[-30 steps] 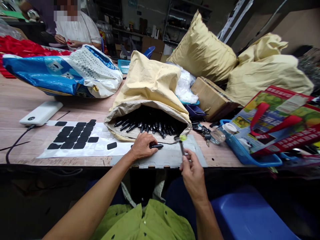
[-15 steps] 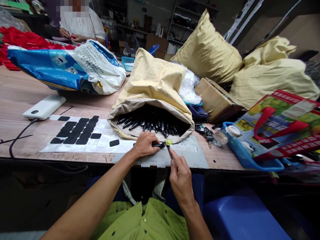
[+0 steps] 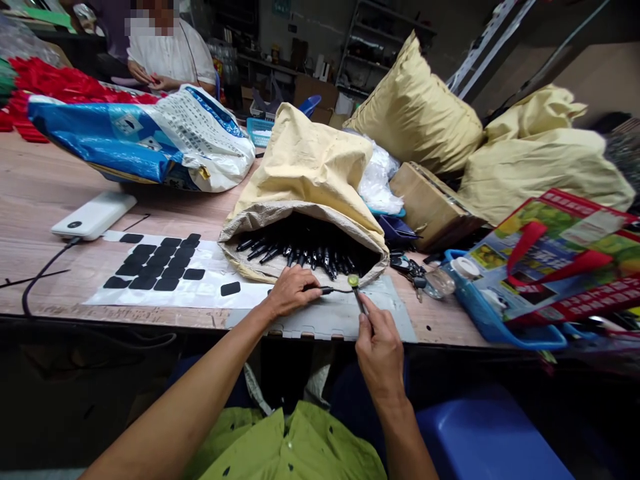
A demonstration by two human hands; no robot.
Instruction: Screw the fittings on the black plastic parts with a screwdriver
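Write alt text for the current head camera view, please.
The left hand holds a slim black piece over a grey sheet; the right hand holds a hammer-like tool. Behind, an open cream sack holds black pieces.

Wood-grain tabletop point(image 3: 30, 170), seen from its near edge. Centre: a beige sack point(image 3: 313, 157) lies with its open mouth facing this edge; a flat grey board point(image 3: 393, 317) lies before it. Left: a white sheet point(image 3: 210, 261) bears black rounded patches point(image 3: 145, 270); farther back rest a white power bank point(image 3: 94, 215) and a blue-and-white printed sack point(image 3: 145, 143). Right: keys point(image 3: 419, 283).
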